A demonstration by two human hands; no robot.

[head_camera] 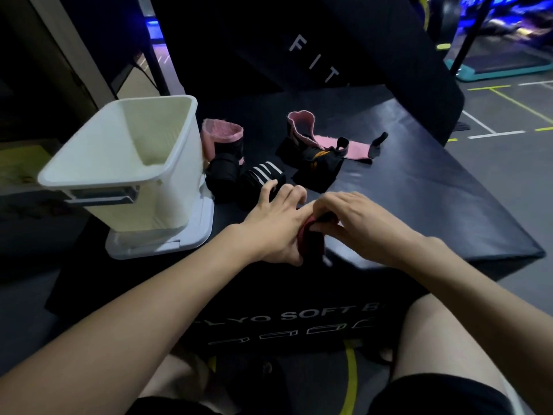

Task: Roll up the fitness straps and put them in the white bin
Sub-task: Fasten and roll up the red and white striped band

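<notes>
I have the red-and-black strap [311, 239] pinched between my left hand [276, 227] and right hand [356, 223], mid-roll. Beyond my grip sit four more straps, the pink strap [332, 142] unrolled; the white bin [125, 163], beyond-left, looks empty, so most remains

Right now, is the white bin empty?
Apparently empty: the white bin shows only bare inner walls and floor, though its near corner is hidden.

One head-worn wide-angle view looks forward and down from close above the hands [302, 226], which meet mid-frame over the black bench [419, 187]; the gym floor [508, 163] lies beyond them.
</notes>
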